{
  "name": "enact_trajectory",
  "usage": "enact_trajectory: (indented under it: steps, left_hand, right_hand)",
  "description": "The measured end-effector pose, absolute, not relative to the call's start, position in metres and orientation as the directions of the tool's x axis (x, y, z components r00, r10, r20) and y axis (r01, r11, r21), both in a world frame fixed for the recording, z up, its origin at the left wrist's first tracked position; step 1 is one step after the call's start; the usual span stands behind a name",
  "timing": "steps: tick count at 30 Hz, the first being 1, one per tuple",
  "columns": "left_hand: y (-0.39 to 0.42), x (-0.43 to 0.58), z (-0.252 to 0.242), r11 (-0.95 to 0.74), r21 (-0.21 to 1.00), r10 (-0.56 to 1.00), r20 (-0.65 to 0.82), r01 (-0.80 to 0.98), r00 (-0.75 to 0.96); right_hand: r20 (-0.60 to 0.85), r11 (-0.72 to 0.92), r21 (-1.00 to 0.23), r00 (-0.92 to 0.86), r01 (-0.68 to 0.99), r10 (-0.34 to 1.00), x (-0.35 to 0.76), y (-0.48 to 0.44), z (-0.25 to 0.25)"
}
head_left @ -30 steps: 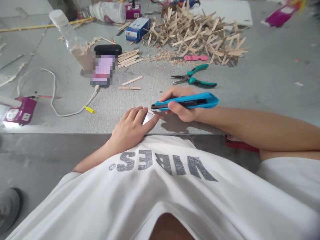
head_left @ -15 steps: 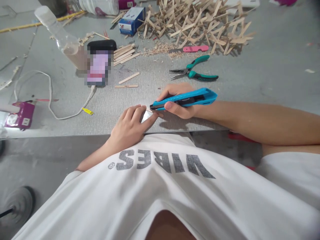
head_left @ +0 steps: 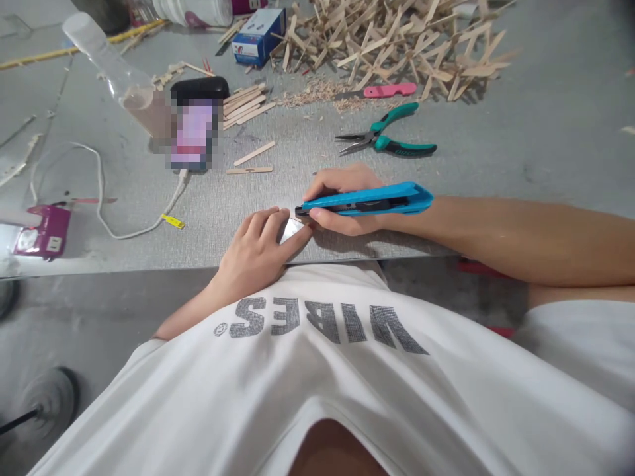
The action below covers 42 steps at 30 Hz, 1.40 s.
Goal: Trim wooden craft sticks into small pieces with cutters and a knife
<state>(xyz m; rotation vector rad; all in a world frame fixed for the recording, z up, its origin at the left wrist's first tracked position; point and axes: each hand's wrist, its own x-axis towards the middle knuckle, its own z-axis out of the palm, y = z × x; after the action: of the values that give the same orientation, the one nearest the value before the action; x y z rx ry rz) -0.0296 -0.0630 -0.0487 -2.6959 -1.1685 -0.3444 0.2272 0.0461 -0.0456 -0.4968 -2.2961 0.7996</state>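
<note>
My right hand (head_left: 342,205) is wrapped around a blue utility knife (head_left: 372,198), its tip pointing left, close to my left fingertips. My left hand (head_left: 262,241) rests on the table near its front edge. Its thumb and fingertips pin down a thin wooden craft stick (head_left: 299,220), mostly hidden by the hands and the knife. A bright, shiny patch shows between that thumb and forefinger; I cannot tell whether it is a plate or glare. Beyond lie two loose craft sticks, one slanted (head_left: 254,153) and one notched (head_left: 249,170).
Pliers with green handles (head_left: 384,135) lie beyond my right hand, near a pink-handled blade (head_left: 389,90) and wood shavings. A big heap of joined sticks (head_left: 397,39) and a blue box (head_left: 258,36) stand behind. At left are a phone (head_left: 193,132), its cable, and a bottle (head_left: 114,66).
My right hand and the utility knife have shifted slightly left, and the knife lies more level. The stick's right end is now covered. My left hand stays in place.
</note>
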Motion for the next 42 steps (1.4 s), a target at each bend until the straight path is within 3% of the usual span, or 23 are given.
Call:
enact_trajectory:
  steps: [8, 23, 30, 37, 42]
  left_hand:
    - [-0.063, -0.030, -0.052, -0.666, -0.089, 0.693, 0.294, 0.740, 0.659]
    - [-0.062, -0.028, -0.051, -0.667, -0.094, 0.684, 0.316, 0.739, 0.657]
    - [-0.062, -0.030, -0.051, -0.660, -0.070, 0.702, 0.298, 0.748, 0.647]
    - [-0.062, -0.030, -0.051, -0.661, -0.058, 0.705, 0.294, 0.748, 0.646]
    - [-0.062, -0.030, -0.049, -0.662, -0.064, 0.708, 0.274, 0.747, 0.651]
  right_hand:
    - [0.411, 0.755, -0.640, -0.767, 0.141, 0.492, 0.228, 0.046, -0.042]
    - [0.462, 0.810, -0.571, -0.764, 0.132, 0.450, 0.227, 0.046, -0.042]
    - [0.496, 0.796, -0.597, -0.734, 0.100, 0.464, 0.227, 0.047, -0.047]
    - [0.412, 0.737, -0.666, -0.766, 0.117, 0.494, 0.226, 0.045, -0.040]
    - [0.412, 0.750, -0.649, -0.770, 0.128, 0.488, 0.226, 0.044, -0.039]
